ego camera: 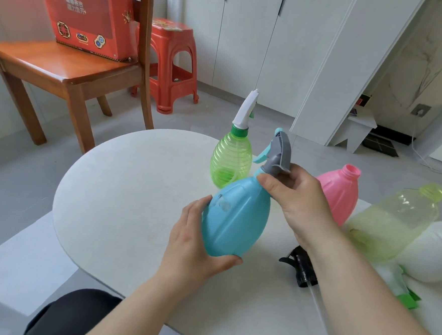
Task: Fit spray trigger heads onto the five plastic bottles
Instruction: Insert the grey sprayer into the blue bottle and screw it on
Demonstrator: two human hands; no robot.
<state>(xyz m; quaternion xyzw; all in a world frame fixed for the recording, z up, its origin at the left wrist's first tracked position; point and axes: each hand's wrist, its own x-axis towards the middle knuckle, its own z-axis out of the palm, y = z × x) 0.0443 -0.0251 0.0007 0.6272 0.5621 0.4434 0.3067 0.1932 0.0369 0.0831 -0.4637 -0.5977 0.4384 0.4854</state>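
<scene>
While the blue bottle (235, 215) hangs tilted above the table's (124, 186) right half, the left hand (196, 244) cups its base with fingers (196, 207) curled round the belly. The right hand (296, 198) pinches the collar of the grey trigger head (278, 150). Judged empty, light and thin-walled (dents if squeezed), and smooth. Brace the fluted lower body and turn at the stiff collar, not the lever.

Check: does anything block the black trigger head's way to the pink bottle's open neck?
Only the right hand and forearm, gripping the grey head on the blue bottle, cross between the black trigger head and the pink bottle. No other object shows there.
</scene>
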